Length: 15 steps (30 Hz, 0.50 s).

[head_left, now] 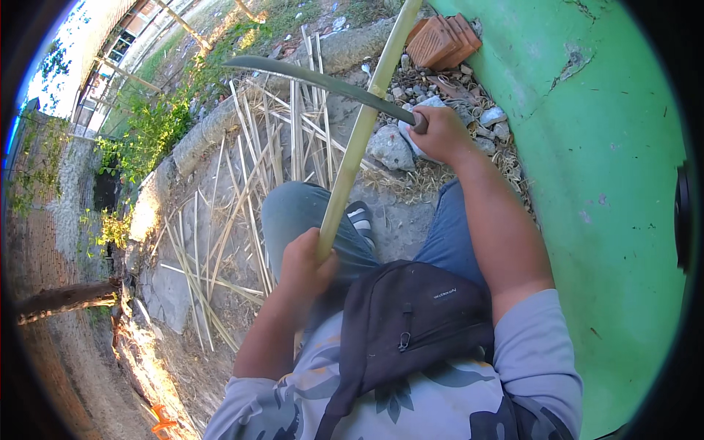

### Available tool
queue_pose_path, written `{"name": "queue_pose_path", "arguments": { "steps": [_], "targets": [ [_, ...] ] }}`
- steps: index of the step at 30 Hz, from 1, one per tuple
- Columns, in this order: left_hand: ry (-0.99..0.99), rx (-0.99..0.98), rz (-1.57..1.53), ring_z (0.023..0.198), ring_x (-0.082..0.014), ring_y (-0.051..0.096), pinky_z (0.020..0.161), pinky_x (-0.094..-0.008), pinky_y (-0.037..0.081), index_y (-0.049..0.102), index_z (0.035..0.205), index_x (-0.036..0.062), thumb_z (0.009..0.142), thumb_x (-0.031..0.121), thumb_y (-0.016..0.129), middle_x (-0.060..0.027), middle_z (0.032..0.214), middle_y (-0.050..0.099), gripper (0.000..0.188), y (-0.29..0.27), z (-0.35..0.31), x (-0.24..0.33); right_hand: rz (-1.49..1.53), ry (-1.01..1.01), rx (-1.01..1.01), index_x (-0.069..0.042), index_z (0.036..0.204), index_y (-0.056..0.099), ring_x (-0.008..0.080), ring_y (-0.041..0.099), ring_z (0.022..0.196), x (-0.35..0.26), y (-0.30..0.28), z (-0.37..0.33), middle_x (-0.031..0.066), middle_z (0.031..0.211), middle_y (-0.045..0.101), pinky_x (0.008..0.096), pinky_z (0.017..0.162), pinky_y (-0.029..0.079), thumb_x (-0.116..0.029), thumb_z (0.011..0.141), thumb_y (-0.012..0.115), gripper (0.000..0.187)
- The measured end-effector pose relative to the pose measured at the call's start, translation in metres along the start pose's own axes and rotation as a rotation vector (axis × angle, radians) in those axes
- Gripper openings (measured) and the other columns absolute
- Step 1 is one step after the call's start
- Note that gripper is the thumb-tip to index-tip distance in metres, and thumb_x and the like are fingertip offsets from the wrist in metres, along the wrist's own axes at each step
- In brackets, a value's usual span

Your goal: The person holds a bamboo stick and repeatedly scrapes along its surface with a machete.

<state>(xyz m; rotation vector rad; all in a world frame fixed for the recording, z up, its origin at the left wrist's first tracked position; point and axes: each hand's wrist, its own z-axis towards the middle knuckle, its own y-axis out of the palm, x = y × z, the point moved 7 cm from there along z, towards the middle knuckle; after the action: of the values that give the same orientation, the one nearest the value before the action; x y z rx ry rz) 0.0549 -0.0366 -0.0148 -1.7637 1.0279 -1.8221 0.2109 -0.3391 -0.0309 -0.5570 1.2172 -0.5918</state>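
Note:
My left hand (304,262) is closed round the near end of a long, pale bamboo strip (358,147), which slants up and away past the top edge of the view. In my right hand (441,135) is the dark handle of a machete (323,79), its long blade curving off to the left. The blade crosses over the strip well beyond my left hand; whether it touches or has cut into the strip I cannot tell. My right fingers are wrapped round the handle.
Several thin split strips (253,158) lie scattered on the ground ahead and left. Rocks (391,148) and stacked clay tiles (442,42) sit by the green wall (609,183) on the right. A black bag (414,315) rests against my front, above my bent knees.

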Motion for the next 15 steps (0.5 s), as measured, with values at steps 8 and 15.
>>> {"name": "queue_pose_path", "arguments": {
  "steps": [8,15],
  "targets": [
    [-0.098,-0.012,-0.086,0.071,-0.0444,0.059,0.065,-0.047,0.047,0.055,0.086,0.0001,0.081,0.012,0.07,-0.023,0.075,0.06,0.02,-0.001,0.003,-0.001,-0.138,-0.335,-0.04,-0.008,0.084,0.067,0.0409,0.067,0.075,-0.042,0.007,-0.015,0.017,0.075,0.067,0.049,0.067,0.052,-0.019,0.079,0.071,0.013],
    [-0.003,0.001,-0.016,0.071,-0.0457,0.06,0.065,-0.0479,0.048,0.055,0.085,0.0004,0.08,0.012,0.071,-0.0237,0.075,0.06,0.021,0.001,0.001,0.0,-0.085,-0.002,0.052,-0.01,0.09,0.068,0.0414,0.069,0.078,0.009,-0.001,-0.001,0.0158,0.08,0.07,0.0506,0.07,0.054,-0.023,0.083,0.071,0.015]
  ]
}}
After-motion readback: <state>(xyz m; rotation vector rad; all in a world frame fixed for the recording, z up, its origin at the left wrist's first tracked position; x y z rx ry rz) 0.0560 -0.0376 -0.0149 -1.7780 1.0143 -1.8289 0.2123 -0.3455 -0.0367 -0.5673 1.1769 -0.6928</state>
